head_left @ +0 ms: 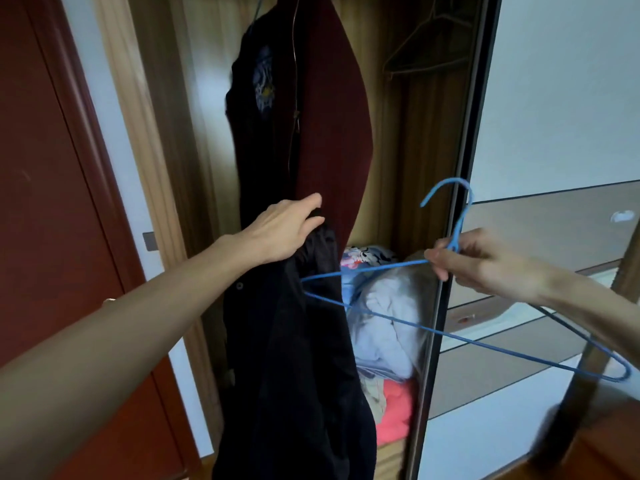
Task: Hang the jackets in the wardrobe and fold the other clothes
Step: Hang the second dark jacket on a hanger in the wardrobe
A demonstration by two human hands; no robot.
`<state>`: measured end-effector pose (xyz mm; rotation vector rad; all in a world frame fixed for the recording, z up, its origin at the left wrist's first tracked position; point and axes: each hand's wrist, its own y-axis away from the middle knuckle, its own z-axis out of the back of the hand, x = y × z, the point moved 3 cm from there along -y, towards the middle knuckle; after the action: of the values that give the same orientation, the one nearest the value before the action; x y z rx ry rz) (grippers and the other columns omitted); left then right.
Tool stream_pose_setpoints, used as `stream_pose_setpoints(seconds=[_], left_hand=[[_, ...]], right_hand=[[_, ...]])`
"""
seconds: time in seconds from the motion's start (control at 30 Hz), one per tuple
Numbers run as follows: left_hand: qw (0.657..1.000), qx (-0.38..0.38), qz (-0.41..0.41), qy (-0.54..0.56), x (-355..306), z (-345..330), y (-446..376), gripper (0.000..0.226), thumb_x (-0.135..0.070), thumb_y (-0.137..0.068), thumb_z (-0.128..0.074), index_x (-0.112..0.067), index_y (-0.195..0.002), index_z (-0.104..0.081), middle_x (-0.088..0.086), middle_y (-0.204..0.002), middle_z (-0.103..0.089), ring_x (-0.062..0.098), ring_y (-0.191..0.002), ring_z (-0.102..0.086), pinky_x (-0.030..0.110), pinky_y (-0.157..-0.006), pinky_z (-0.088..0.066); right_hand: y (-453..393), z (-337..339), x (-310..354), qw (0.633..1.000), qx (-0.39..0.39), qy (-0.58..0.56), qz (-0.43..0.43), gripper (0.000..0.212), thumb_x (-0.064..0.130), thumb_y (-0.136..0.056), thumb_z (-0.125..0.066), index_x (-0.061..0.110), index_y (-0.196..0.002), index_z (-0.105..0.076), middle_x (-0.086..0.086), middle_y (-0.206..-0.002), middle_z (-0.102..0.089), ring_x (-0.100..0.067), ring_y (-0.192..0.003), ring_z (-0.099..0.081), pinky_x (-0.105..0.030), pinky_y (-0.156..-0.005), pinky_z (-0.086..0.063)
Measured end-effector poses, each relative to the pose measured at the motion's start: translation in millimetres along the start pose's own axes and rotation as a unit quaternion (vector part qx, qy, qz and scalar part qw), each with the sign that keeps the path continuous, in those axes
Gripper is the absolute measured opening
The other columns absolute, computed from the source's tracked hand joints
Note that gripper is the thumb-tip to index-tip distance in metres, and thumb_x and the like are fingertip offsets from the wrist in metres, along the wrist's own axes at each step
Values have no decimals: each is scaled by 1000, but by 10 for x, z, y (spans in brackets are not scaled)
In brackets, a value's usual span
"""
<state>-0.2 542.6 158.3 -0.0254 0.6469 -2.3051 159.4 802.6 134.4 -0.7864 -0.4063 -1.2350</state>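
Left hand [282, 230] grips the black jacket [294, 358] at its top; right hand [478, 258] pinches the blue hanger [415, 320], whose tip reaches toward the jacket.

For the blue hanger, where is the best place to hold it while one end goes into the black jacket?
At the neck, where the hook meets the shoulders, coming from the right: the right hand pinches the blue hanger there already. Its left end points into the black jacket, which the left hand holds up.

L hand [282, 232] grips jacket [294, 375], which hangs below it. Hanger [450, 336] in R hand [485, 261]; its far tip enters jacket. Clothes pile [384, 334] behind, in wardrobe [408, 168].
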Motion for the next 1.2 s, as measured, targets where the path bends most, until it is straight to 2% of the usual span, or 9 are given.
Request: stream_pose_setpoints(seconds=[0.13,0.43,0.63,0.73,0.83,0.9,1.0,1.1,1.2], left_hand=[[990,-11,-105,-95,-298,75,9,15,-41,-109,-46,-27,-107,-40,0,-105,-64,35,-88,-63,49,-78,-53],[982,16,-89,-165,-796,-141,162,21,-37,-109,-47,-21,-104,-35,-1,-97,-55,37,-90,-61,40,-67,-35],[998,34,-36,-42,-766,-219,253,26,-36,-101,-63,-22,-95,-43,-3,-82,-60,24,-73,-58,40,-65,-46],[991,96,-49,82,-720,-180,341,14,-38,-99,-65,-25,-103,-60,-5,-84,-66,6,-66,-59,27,-62,-45],[992,74,-86,52,-602,-96,373,33,-48,-104,-48,-35,-114,-76,-14,-104,-60,3,-93,-52,22,-83,-41],[993,38,-116,-7,-538,-99,350,33,-46,-101,-46,-34,-109,-75,-15,-111,-55,8,-102,-47,28,-91,-38],[991,56,-118,-21,-494,-220,306,19,-41,-103,-46,-27,-114,-52,-10,-105,-59,16,-101,-59,38,-91,-44],[983,31,-151,-101,-451,-333,309,33,-48,-107,-31,-23,-103,-53,-15,-88,-51,13,-87,-52,31,-80,-34],[988,-12,-139,-61,-412,-370,316,38,-49,-105,-33,-22,-84,-50,-13,-76,-46,10,-76,-42,28,-74,-27]], right_hand=[[-178,-255,-2,997,-46,67,5,44,32,-106,-56,16,-64,-62,8,-48,-37,-10,-47,-33,-23,-48,-27],[-395,-872,-4,971,-154,-170,-73,40,25,-103,-59,15,-65,-64,6,-43,-36,-9,-37,-30,-23,-43,-25],[-358,-998,-125,950,-202,-233,-37,39,26,-105,-56,17,-68,-62,6,-46,-35,-10,-42,-29,-25,-45,-25],[-293,-1022,-205,935,-236,-265,-22,40,27,-107,-55,17,-69,-61,-1,-49,-31,-14,-43,-25,-28,-44,-19],[-255,-1036,-304,918,-257,-301,-17,40,28,-108,-55,19,-69,-60,-3,-49,-28,-16,-43,-22,-29,-44,-16],[-243,-1038,-322,923,-256,-288,1,41,30,-108,-55,21,-67,-60,-2,-48,-29,-14,-42,-25,-26,-45,-21],[-239,-1046,-292,932,-231,-277,21,41,37,-105,-55,19,-69,-61,-5,-51,-30,-19,-45,-26,-31,-48,-21],[-240,-1022,-260,938,-189,-290,21,41,36,-105,-55,14,-71,-60,-7,-51,-28,-18,-46,-22,-32,-46,-17],[-263,-944,-247,934,-121,-336,-3,36,23,-106,-58,8,-73,-59,-2,-51,-31,-12,-43,-25,-24,-42,-23]])
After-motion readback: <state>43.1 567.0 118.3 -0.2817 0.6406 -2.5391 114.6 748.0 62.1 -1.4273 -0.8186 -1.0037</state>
